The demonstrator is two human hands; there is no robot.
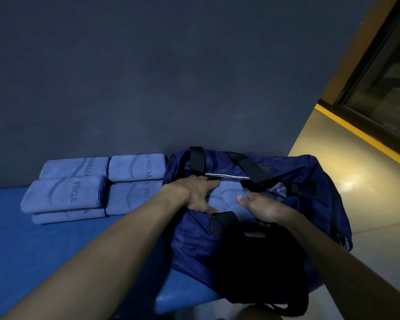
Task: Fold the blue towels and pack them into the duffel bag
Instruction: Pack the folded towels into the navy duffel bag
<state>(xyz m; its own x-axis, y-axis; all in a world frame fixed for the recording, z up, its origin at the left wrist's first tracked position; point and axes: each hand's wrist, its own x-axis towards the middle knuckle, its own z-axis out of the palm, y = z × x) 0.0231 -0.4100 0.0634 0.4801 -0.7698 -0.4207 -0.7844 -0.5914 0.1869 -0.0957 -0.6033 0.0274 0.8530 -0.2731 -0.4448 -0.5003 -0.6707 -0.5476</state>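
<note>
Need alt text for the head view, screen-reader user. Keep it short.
Both bare hands, left hand and right hand, press a folded light-blue towel down into an open navy fabric duffel bag with black straps. Left of the bag, more folded blue towels sit stacked on a blue mat against a dark wall.

Both bare forearms reached forward, converging. Left hand [195, 195] lay flat, fingers spread (thumb splayed toward the other hand). Right hand [262, 207] palm-down, fingertips hidden.
</note>
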